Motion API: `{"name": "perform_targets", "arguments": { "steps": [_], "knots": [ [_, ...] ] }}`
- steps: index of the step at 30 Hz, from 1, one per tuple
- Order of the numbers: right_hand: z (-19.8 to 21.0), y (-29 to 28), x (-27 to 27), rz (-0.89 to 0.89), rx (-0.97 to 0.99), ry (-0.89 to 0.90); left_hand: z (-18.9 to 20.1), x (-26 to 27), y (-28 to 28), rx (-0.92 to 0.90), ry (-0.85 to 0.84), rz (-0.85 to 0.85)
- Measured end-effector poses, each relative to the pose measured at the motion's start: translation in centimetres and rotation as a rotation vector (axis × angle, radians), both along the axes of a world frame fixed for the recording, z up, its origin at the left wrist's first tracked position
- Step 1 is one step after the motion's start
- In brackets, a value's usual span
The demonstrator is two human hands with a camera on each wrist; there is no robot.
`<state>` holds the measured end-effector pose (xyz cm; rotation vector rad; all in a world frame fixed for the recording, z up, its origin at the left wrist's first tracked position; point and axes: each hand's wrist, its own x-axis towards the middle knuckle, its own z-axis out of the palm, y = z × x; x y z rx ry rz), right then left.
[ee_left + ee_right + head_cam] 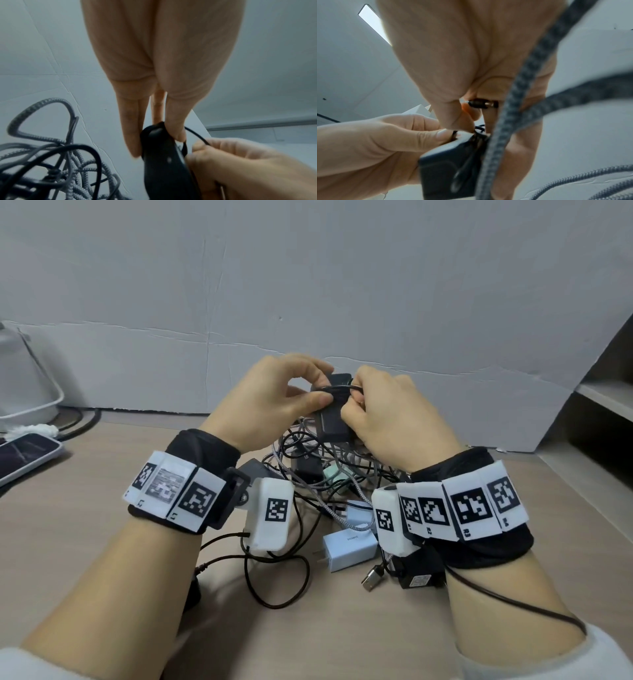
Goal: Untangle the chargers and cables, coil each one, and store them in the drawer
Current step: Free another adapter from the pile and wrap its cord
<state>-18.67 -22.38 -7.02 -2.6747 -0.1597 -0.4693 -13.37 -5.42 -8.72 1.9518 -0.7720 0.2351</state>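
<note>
Black charger block point(334, 419) held up above cable pile point(329, 474) on table point(102, 542), gripped between fingers of left hand point(270, 398). Thin black cable point(339, 389) wound across block, pinched by right hand point(387, 419). White charger point(349, 547) left lying near wrists.

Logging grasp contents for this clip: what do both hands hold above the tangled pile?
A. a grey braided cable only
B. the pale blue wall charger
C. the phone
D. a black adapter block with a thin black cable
D: the left hand and right hand grip the black adapter block, with its thin black cable pinched between them.
</note>
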Motion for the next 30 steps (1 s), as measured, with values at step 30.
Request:
{"name": "perform_targets", "arguments": {
  "steps": [30],
  "knots": [
    [0.2, -1.7, 1.1, 0.117, 0.282, -0.320, 0.2, -1.0, -0.8, -0.034, 0.060, -0.089]
  ]
}}
